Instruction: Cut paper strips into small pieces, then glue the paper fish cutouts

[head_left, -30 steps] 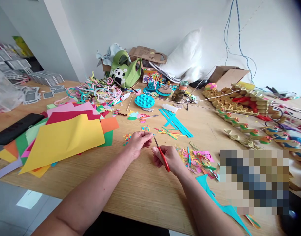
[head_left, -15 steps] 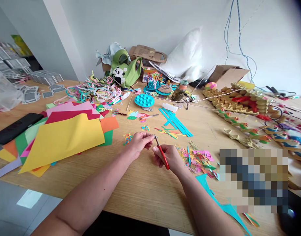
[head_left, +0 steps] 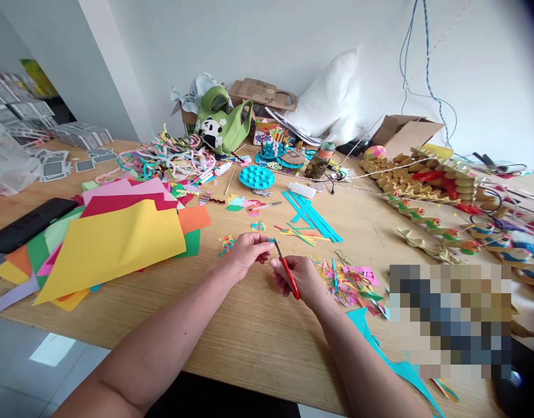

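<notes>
My right hand (head_left: 298,277) grips a pair of scissors (head_left: 290,280) with red handles, its blades pointing up and to the left. Between the thumb and fingers of my left hand (head_left: 253,251) is pinched a small blue piece of paper (head_left: 272,240), right at the scissors' tips. Tiny coloured paper bits (head_left: 226,245) lie just left of my left hand, and a smaller pile of bits (head_left: 258,226) sits beyond it. Thin coloured paper strips (head_left: 304,234) rest past the scissors. To the right of my right hand is a heap of paper scraps (head_left: 349,281).
Stacked coloured paper sheets (head_left: 122,249) cover the left side near a black phone-like slab (head_left: 29,223). Wide blue strips (head_left: 312,217), a second pair of scissors (head_left: 264,207) and a blue paper plate (head_left: 257,177) lie beyond my hands. Egg-carton crafts (head_left: 427,174) fill the right.
The blue piece at my left fingertips shows more clearly now. Both hands and the scissors stay in nearly the same place.
</notes>
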Available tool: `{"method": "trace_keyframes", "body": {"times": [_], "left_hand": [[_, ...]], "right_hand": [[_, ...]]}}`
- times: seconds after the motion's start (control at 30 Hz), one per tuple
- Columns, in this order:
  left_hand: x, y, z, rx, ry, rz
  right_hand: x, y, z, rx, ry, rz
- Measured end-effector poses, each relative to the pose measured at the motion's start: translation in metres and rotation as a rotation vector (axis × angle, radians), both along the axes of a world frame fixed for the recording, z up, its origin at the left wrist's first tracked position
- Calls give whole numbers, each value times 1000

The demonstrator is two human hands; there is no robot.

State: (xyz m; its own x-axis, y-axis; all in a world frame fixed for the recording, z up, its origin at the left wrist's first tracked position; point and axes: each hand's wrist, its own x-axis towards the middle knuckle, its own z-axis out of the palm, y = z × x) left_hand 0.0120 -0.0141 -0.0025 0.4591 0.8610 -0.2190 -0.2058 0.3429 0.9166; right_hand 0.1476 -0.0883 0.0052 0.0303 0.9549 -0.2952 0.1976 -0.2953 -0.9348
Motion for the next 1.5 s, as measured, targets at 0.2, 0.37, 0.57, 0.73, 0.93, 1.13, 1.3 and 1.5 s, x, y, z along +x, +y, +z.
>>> {"method": "trace_keyframes", "body": {"times": [0.2,0.37,0.57,0.73,0.93,1.13,1.3,1.5], "left_hand": [[1,-1,1,31,39,3],[2,-1,2,24,35,2],[2,-2,2,3,54,3],[2,-2,2,-16,47,0],[0,-2,4,-29,2,-21],[1,-1,1,-17,43,-13],[2,-1,0,4,50,-16],[1,-1,2,18,56,-27]], "right_hand": [[0,0,-1,-6,57,26],[-1,0,0,-12,84,28],[-1,0,2,-26,85,19],[0,0,1,-43,78,10],[0,0,1,-44,80,0],[-1,-1,1,-27,74,9],[0,0,1,-19,84,47],[0,-1,1,-4,110,59]]}}
